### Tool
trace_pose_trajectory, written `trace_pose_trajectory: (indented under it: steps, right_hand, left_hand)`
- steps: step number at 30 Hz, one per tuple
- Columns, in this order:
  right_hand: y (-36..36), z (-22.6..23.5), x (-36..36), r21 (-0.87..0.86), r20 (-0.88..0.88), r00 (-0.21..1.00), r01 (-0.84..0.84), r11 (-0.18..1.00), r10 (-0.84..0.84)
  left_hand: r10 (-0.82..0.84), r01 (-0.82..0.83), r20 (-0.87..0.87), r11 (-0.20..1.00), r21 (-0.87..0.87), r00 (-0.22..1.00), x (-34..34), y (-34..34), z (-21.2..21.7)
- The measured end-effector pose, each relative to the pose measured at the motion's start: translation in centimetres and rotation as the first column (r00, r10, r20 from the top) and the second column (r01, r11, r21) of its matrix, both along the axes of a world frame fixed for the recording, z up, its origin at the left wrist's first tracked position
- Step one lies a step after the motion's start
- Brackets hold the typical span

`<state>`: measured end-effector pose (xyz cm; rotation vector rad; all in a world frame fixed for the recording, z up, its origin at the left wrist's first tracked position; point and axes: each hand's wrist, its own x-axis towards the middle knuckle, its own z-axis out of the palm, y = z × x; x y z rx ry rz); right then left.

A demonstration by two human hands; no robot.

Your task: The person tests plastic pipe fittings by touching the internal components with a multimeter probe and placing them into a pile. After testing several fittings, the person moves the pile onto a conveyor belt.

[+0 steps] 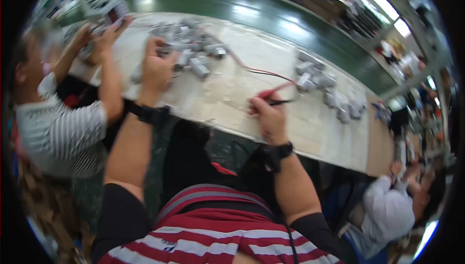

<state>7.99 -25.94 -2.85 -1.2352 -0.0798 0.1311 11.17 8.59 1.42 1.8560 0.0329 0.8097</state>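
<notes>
– What's in the right hand (pixel 271 117)?
– It's closed around a red probe (pixel 266 93) and a black probe (pixel 282 102). The red one sits at the fingertips; the black one pokes out to the right.
– And the left hand (pixel 158 68)?
– Its fingers are curled at the near left edge of the big pile of grey parts (pixel 186 36). Blur hides whether they grip one; I cannot tell.
– Anything near the right hand?
– More grey blocks (pixel 315 77) lie beyond it, to the right, on the table (pixel 232 94).
</notes>
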Motion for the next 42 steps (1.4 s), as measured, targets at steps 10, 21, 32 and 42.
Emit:
trace_pose_trajectory:
  steps: [10, 21, 32, 42]
  right_hand:
    - [0.1, 0.4, 0.3, 0.044, -0.006, 1.0, -0.024, 0.999, 0.024]
    - [1.1, -0.9, 0.3, 0.061, 0.029, 0.997, -0.067, 0.996, 0.066]
    - [0.4, 0.2, 0.4, -0.096, 0.015, 0.997, -0.072, 0.993, 0.074]
    - [0.4, 0.3, -0.5, -0.355, 0.151, 0.988, 0.014, 0.935, 0.043]
  left_hand:
    - [-0.034, 0.019, 0.0, 0.556, 0.831, 0.999, 7.8, 0.1, 2.2]
    - [-0.517, 0.755, -0.604, 0.137, 0.642, 0.607, 12.4, -30.7, 9.0]
    - [-0.333, 0.809, -0.762, 0.002, 0.588, 0.555, 19.0, -35.7, 4.1]
    - [-0.362, 0.813, -0.729, 0.213, 0.541, 0.581, 14.6, -25.7, 12.4]
